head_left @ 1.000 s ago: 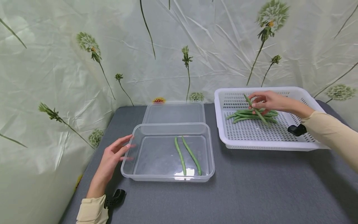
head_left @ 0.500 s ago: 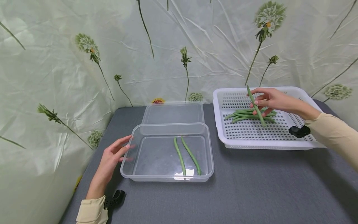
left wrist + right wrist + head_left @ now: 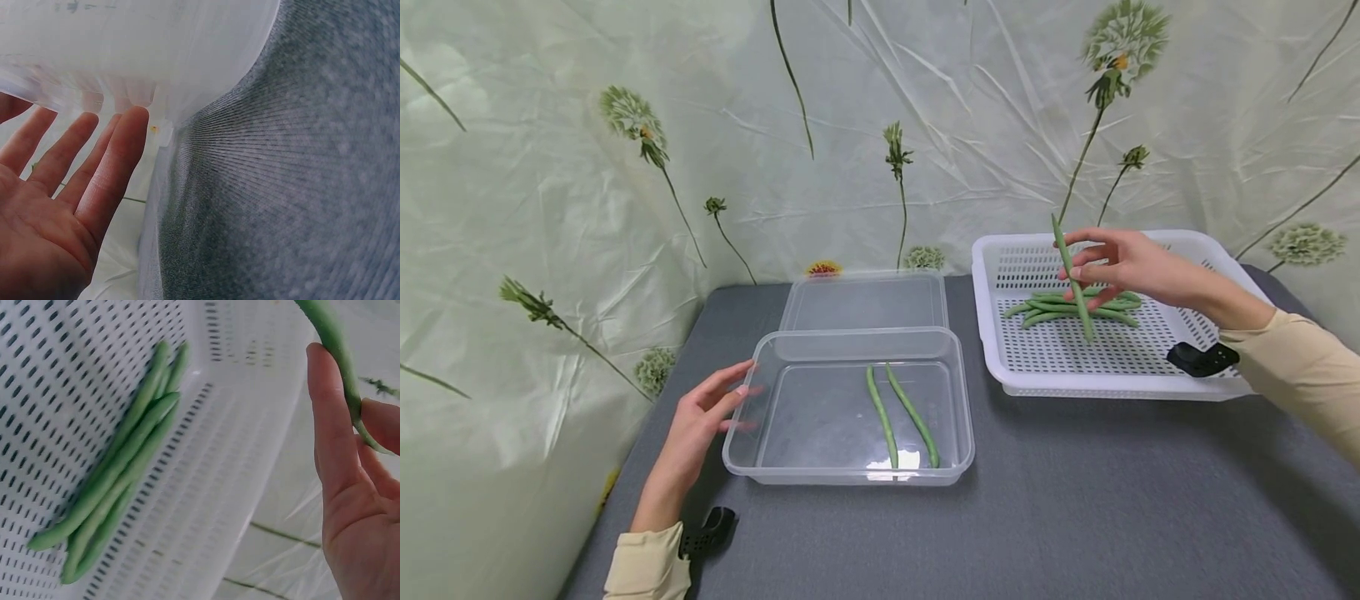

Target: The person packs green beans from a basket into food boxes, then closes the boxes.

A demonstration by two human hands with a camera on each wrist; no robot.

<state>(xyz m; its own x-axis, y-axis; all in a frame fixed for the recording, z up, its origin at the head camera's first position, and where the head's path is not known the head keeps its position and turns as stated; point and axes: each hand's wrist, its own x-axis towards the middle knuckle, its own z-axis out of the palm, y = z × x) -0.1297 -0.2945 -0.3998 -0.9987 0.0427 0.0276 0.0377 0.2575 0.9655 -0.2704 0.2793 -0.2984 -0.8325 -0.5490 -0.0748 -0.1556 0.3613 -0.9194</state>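
By the tabletop's (image 3: 1075,500) far right corner, the right hand (image 3: 1127,267) is pinching a green bean (image 3: 1079,304) over the basket (image 3: 1120,382), while the container (image 3: 808,417) is blurring the left hand's (image 3: 692,429) spread fingers (image 3: 115,169), the palm (image 3: 37,231) showing only in the left wrist view.

The container (image 3: 812,417) on the left is of clear plastic, smooth and glossy, with a bright reflection at its near side. The lid (image 3: 865,303) on its far side is also see-through plastic. The basket (image 3: 1105,383) on the right is smooth white plastic with soft shine. Grey cloth (image 3: 880,542), matt and finely ribbed, covers the desk. The far sheet (image 3: 820,217) looks like thin plastic, wrinkled and shiny. The green beans (image 3: 119,481) have smooth skin.
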